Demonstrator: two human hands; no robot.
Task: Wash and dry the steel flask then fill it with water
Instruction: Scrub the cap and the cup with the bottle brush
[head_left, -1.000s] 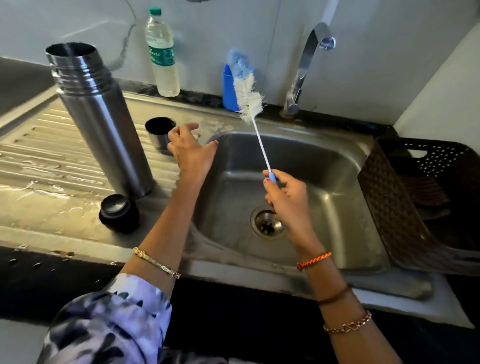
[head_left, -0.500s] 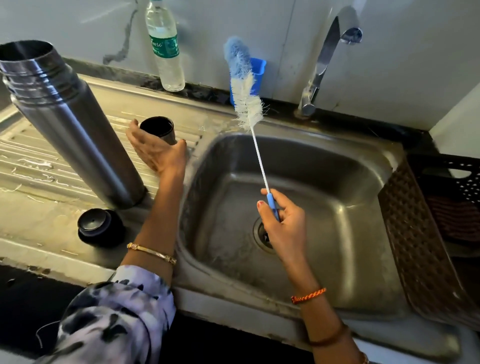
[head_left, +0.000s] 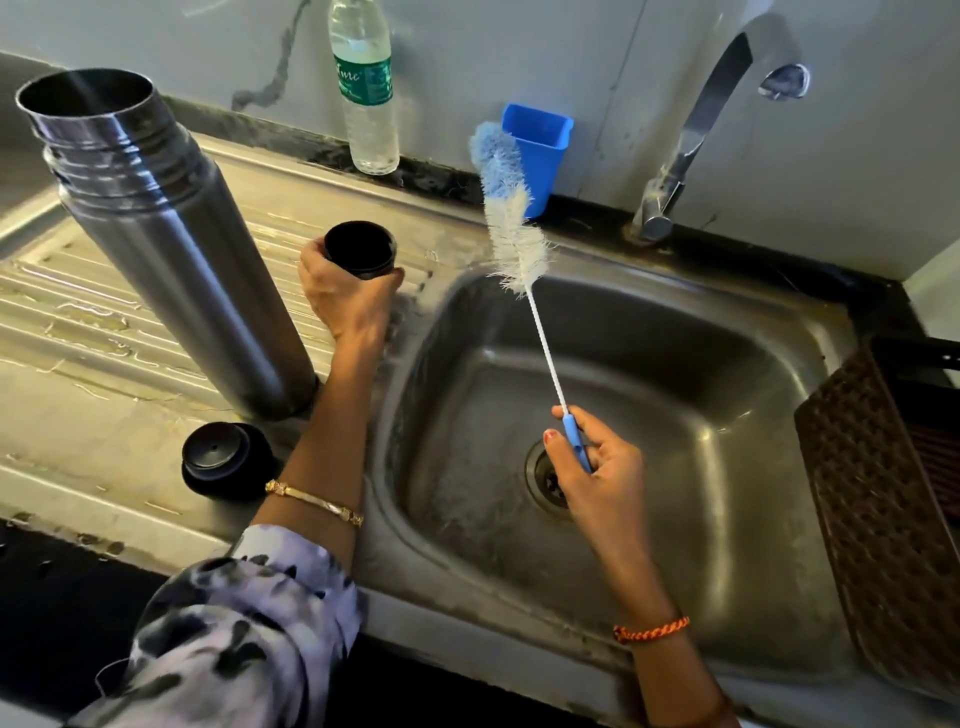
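Note:
The tall steel flask stands open and upright on the wet drainboard at the left. Its black stopper lies in front of it near the counter edge. My left hand is closed around the flask's steel cup lid, which has a dark inside and sits just right of the flask. My right hand holds a long bottle brush by its blue handle over the sink basin, bristles pointing up and away.
A tap rises behind the basin, with no water running. A plastic water bottle and a blue holder stand at the back wall. A brown perforated basket sits on the right of the sink.
My left hand moved left from the basin's corner to the cup lid and closed around it. The brush stayed upright in my right hand while the view shifted closer.

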